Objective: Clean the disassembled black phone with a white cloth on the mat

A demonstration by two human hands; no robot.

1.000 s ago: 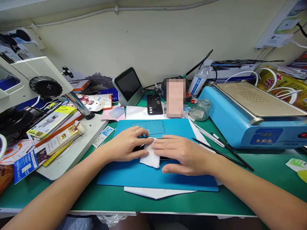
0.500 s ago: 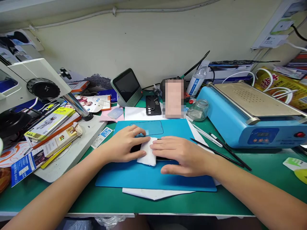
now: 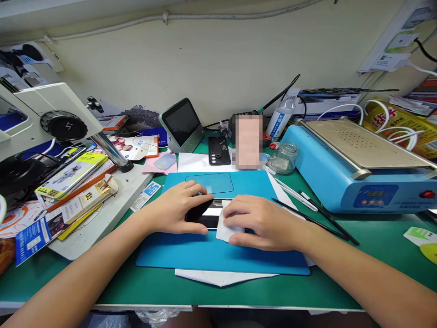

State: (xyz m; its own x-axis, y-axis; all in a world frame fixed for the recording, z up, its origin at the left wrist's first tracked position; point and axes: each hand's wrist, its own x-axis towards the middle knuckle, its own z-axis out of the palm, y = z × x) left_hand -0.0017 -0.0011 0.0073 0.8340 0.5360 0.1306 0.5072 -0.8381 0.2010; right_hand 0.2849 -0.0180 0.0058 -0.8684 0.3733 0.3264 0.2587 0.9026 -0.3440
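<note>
A phone [image 3: 201, 212] with a dark, glossy face lies sideways on a blue mat [image 3: 184, 253]. My left hand [image 3: 179, 205] holds its left end, thumb along the near edge and fingers along the far edge. Bent over the right part of the phone, my right hand [image 3: 254, 221] presses a folded white wipe [image 3: 228, 231] between fingers and thumb. The hand and the wipe hide the phone's right end. A clear phone-shaped film or glass with a dark outline [image 3: 221, 182] lies behind the phone on the mat.
A blue heating-plate machine [image 3: 341, 182] stands at right, with black tweezers [image 3: 331, 218] and a white pen-like tool [image 3: 295, 193] beside it. Behind the mat are a glass jar [image 3: 282, 158], a black phone case [image 3: 219, 151] and a smart display [image 3: 180, 125]. A microscope stand [image 3: 112, 152] is at left.
My right hand has drawn the wipe to the right along the phone, and its fingers have curled around it. More of the phone's face shows. My left hand stays in place.
</note>
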